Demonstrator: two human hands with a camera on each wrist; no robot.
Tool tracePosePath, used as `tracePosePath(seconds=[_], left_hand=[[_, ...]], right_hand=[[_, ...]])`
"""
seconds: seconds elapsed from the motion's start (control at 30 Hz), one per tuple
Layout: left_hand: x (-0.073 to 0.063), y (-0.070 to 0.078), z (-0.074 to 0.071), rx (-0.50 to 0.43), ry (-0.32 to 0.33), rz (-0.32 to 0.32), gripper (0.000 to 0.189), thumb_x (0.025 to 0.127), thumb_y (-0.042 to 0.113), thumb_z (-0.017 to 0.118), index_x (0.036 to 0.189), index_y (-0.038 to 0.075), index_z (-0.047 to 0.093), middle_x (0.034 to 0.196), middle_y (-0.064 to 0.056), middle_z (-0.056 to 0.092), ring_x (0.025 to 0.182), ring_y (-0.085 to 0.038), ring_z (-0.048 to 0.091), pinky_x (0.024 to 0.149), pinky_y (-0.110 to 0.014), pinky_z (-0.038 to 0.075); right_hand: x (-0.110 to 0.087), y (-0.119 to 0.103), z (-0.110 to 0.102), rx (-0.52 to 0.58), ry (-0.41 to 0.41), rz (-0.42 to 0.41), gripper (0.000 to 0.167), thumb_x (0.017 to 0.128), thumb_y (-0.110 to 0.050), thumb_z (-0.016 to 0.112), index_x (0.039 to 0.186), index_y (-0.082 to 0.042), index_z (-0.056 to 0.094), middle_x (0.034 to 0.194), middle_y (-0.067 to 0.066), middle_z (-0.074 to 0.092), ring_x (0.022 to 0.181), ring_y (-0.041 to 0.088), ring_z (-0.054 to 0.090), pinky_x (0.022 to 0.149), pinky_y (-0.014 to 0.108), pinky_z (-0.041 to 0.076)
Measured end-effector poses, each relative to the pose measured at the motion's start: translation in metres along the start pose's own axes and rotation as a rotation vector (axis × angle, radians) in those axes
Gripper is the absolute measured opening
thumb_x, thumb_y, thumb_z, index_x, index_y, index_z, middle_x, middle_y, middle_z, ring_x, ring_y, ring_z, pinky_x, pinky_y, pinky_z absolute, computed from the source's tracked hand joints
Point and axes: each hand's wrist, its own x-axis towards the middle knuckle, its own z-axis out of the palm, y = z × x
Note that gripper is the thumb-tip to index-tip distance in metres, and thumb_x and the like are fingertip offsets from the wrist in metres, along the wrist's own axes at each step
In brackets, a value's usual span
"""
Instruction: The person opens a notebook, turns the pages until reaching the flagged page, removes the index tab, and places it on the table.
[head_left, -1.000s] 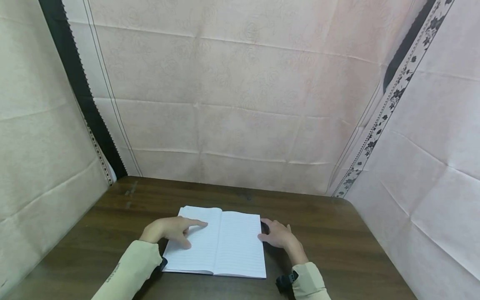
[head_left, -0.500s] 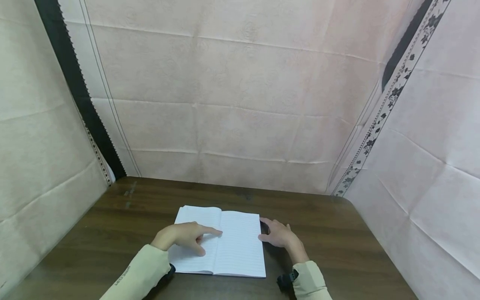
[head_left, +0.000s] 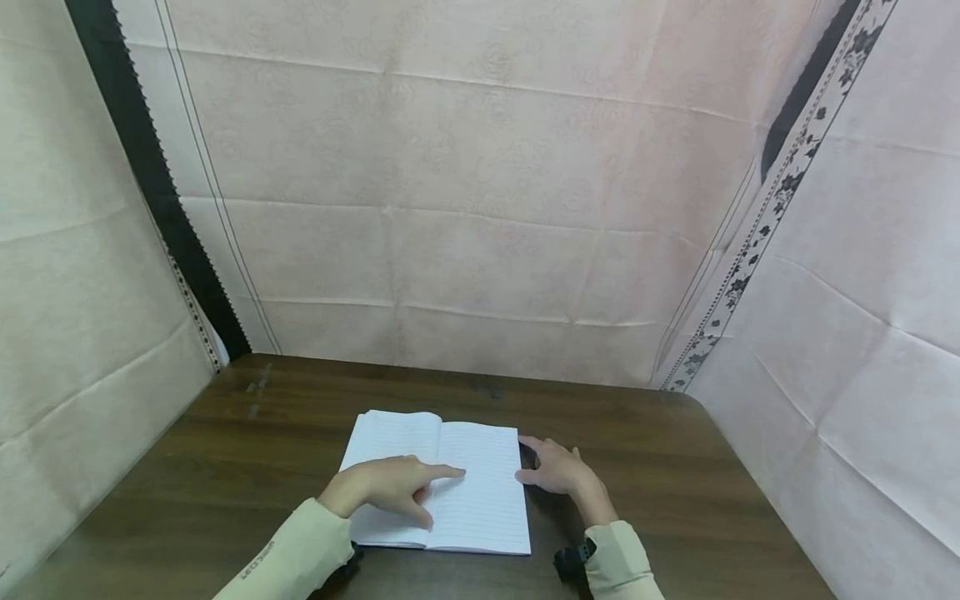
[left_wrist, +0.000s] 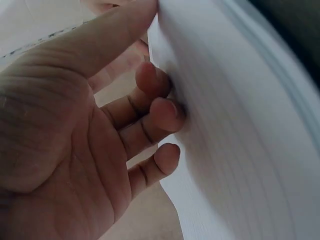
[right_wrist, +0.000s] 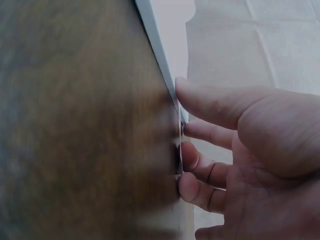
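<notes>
An open notebook [head_left: 486, 517] with white lined pages lies flat on the brown table. My left hand [head_left: 390, 485] is over its middle fold, index finger stretched onto the right page and thumb spread toward the near edge. In the left wrist view, the other fingers [left_wrist: 167, 115] are loosely bent, their tips at the paper [left_wrist: 235, 115]. My right hand [head_left: 558, 468] rests at the notebook's right edge. In the right wrist view its thumb [right_wrist: 205, 100] touches that edge, while the other fingers are relaxed with tips down by the tabletop.
The wooden table [head_left: 637, 450] extends around the notebook on all sides. Pale cloth sheets hang behind [head_left: 465, 208] and to both sides, with a dark strip [head_left: 165, 192] at the left corner. Dark bands [head_left: 573, 560] sit at the wrists.
My left hand has slid to the right and slightly nearer, from the left page across the fold, its index fingertip now over the right page. The right hand stays in place.
</notes>
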Motion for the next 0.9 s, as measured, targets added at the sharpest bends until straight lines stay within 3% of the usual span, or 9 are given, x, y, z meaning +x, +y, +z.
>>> tracePosePath(seconds=[0.27,0.47,0.6,0.73,0.9], left_hand=[[0.004,0.009,0.003,0.081,0.038,0.059,0.080,0.081,0.030,0.084,0.150,0.020,0.046,0.074,0.009,0.050,0.068,-0.001,0.042,0.072,-0.022,0.039],[0.008,0.017,0.010,0.171,0.025,0.033,0.085,0.078,0.040,0.084,0.152,0.026,0.044,0.095,0.011,0.053,0.084,-0.002,0.045,0.084,-0.026,0.044],[0.009,0.022,0.015,0.266,0.029,0.026,0.087,0.075,0.050,0.084,0.150,0.029,0.045,0.104,0.008,0.056,0.089,-0.003,0.047,0.086,-0.027,0.046],[0.010,0.027,0.020,0.352,0.022,0.014,0.089,0.073,0.059,0.081,0.150,0.033,0.044,0.113,0.004,0.060,0.100,-0.010,0.053,0.090,-0.033,0.047],[0.012,0.028,0.024,0.386,0.018,0.000,0.092,0.072,0.064,0.079,0.151,0.035,0.042,0.120,0.002,0.060,0.114,-0.018,0.056,0.095,-0.039,0.047]], right_hand=[[0.001,-0.001,0.001,-0.011,0.005,0.016,0.065,0.089,-0.031,0.076,0.146,-0.012,0.051,0.112,0.013,0.063,0.102,0.031,0.060,0.107,0.075,0.014],[0.003,-0.001,0.001,-0.023,0.012,0.020,0.066,0.088,-0.031,0.077,0.145,-0.012,0.051,0.105,0.010,0.062,0.096,0.028,0.059,0.107,0.075,0.013],[0.002,-0.002,0.000,-0.025,0.013,0.021,0.065,0.088,-0.031,0.077,0.145,-0.012,0.051,0.102,0.008,0.062,0.093,0.027,0.058,0.107,0.076,0.013],[0.002,-0.002,0.000,-0.027,0.014,0.023,0.065,0.088,-0.031,0.077,0.145,-0.012,0.052,0.101,0.008,0.062,0.093,0.026,0.058,0.107,0.076,0.013],[0.003,-0.001,0.001,-0.029,0.016,0.022,0.065,0.088,-0.031,0.077,0.145,-0.012,0.052,0.101,0.008,0.062,0.093,0.026,0.058,0.106,0.076,0.013]])
